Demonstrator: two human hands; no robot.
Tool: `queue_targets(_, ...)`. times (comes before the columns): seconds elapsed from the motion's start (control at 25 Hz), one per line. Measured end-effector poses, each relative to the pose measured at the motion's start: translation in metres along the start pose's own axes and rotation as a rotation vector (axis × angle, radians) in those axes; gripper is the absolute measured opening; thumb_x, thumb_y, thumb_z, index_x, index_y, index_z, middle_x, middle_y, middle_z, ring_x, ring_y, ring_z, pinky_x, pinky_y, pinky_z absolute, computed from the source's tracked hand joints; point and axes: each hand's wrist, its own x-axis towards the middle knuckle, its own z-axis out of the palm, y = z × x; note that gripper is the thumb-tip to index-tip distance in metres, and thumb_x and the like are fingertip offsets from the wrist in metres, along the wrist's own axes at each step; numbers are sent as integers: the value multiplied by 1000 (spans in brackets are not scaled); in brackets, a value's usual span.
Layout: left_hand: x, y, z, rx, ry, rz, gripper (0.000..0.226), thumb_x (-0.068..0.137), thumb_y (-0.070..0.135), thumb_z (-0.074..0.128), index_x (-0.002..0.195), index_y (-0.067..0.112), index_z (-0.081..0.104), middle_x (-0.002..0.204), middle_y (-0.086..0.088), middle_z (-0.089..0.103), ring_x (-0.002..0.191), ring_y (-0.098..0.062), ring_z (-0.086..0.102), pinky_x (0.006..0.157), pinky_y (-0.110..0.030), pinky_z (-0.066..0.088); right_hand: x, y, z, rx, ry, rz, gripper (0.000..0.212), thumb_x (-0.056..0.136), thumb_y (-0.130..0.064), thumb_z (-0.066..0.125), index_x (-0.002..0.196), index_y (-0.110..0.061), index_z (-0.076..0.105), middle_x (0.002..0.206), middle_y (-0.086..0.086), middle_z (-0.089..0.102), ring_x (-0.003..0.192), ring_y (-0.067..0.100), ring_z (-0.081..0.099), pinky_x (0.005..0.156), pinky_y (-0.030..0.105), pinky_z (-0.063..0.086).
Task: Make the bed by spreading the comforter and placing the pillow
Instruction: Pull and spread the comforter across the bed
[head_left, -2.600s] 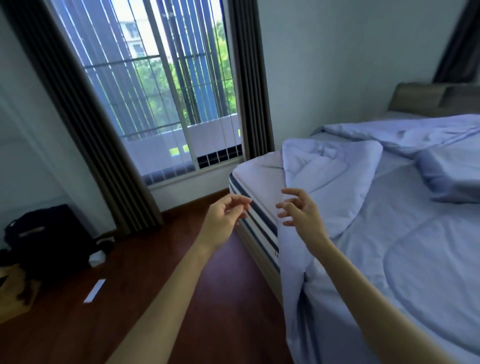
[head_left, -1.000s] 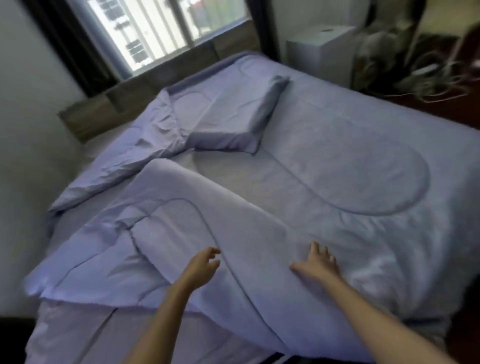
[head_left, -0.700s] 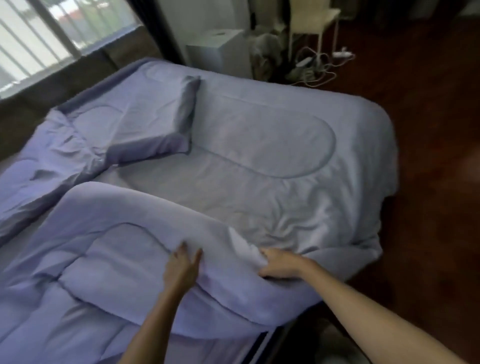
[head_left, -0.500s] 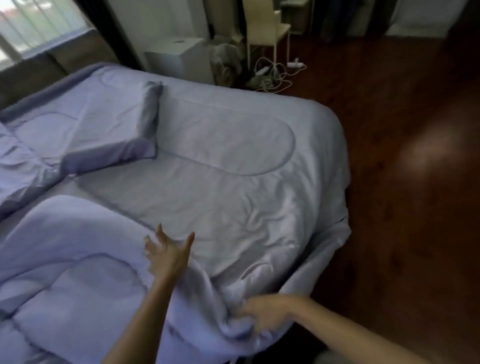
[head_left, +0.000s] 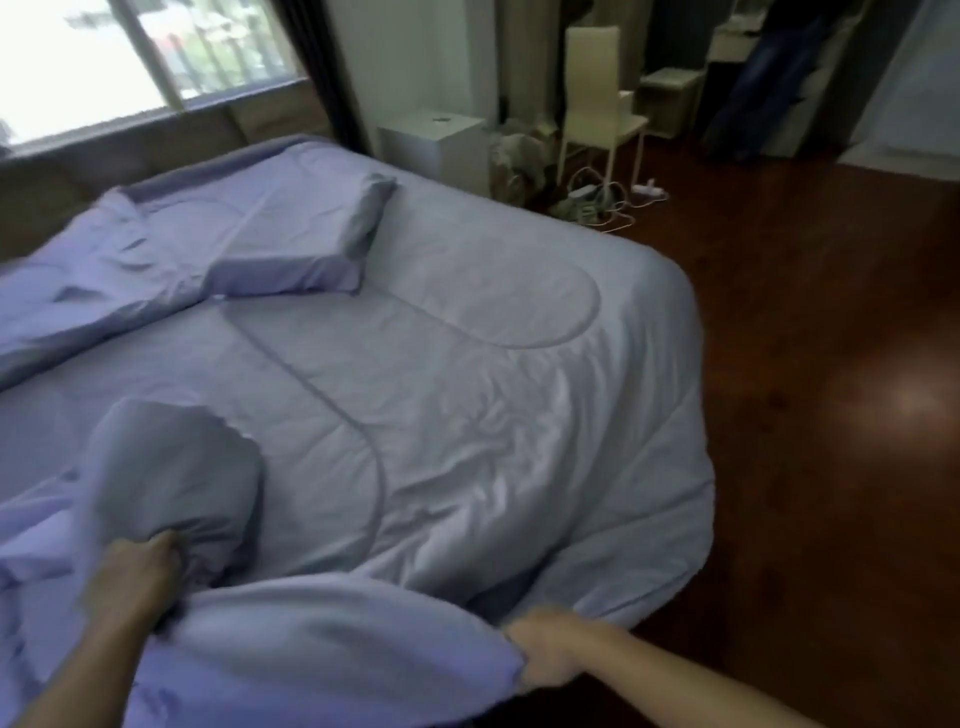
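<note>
So the lilac comforter (head_left: 441, 364) covers pretty much the whole bed, mostly flat on the right side but bunched and folded over near the left; dark wood floor (head_left: 831, 415) runs along the right; window (head_left: 130, 57) sits up top behind the headboard. The pillow (head_left: 291, 234) lies on top of the comforter near the head end, tilted a bit. A white chair (head_left: 592, 104) stands in the far corner with some cables (head_left: 608, 202) at its feet. Left hand (head_left: 130, 577) has its fingers curled into the raised fold; right hand (head_left: 545, 654) is clamped on the near edge, bit blurry though.
</note>
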Motion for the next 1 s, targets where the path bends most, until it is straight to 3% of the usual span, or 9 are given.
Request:
queue_targets(0.04,-30,-12,1,64,-17,-39,21,87,32,52,102,28,65,80,-20,57,65,-38,62,61,-33,52,-11,-8,1,-87,66,-36,50,85,-45,50,130,-23,51,136,15,53,122,38,51,100,46,40)
queue_targets(0.16,-130,-43,-7,32,232,-98,18,86,23,57,101,19,65,88,-22,50,71,-44,59,59,-40,46,-17,-22,17,-211,63,-76,42,86,-38,52,122,-16,57,126,15,60,112,39,56,90,42,44)
queue_targets(0.28,-232,-101,12,-27,230,-381,19,87,27,52,102,18,61,104,-21,51,83,-46,57,64,-44,47,-20,-42,39,-190,31,-167,42,88,-38,51,124,-19,56,126,13,60,113,35,57,85,37,44)
queue_targets(0.36,-298,-136,35,-229,195,-606,30,89,38,48,113,24,59,120,-18,51,100,-46,54,77,-49,48,-21,-61,52,-152,33,-237,46,84,-36,55,130,-29,51,129,8,59,118,30,56,88,32,43)
queue_targets(0.44,-363,-153,61,-395,161,-699,38,90,24,53,127,17,54,131,-21,47,113,-45,49,90,-51,45,-18,-83,74,-180,0,-253,50,83,-35,54,132,-31,48,134,4,57,122,25,54,92,29,42)
queue_targets(0.56,-438,-152,99,-402,202,-866,40,86,24,56,125,22,51,119,-21,51,102,-46,54,80,-50,49,-3,-117,123,-321,-111,-266,48,92,-30,45,138,-17,46,142,10,49,128,25,49,102,31,37)
queue_targets(0.72,-478,-148,124,-603,249,-1061,68,76,9,58,137,31,38,128,-20,44,101,-46,55,80,-47,45,2,-138,171,-560,-142,-241,46,98,-23,38,141,-7,39,146,19,42,134,30,41,110,38,32)
queue_targets(0.88,-484,-165,144,-822,211,-1233,65,79,13,60,138,23,36,128,-28,44,111,-48,50,95,-50,42,8,-135,198,-702,-190,-237,45,91,-24,49,134,-12,49,136,16,53,124,32,52,99,41,44)
queue_targets(1.0,-484,-169,157,-956,183,-1332,54,84,22,57,134,11,40,128,-28,48,116,-46,49,98,-50,41,4,-144,213,-542,-160,-197,44,93,-33,43,131,-12,52,136,12,55,125,27,52,95,32,42)
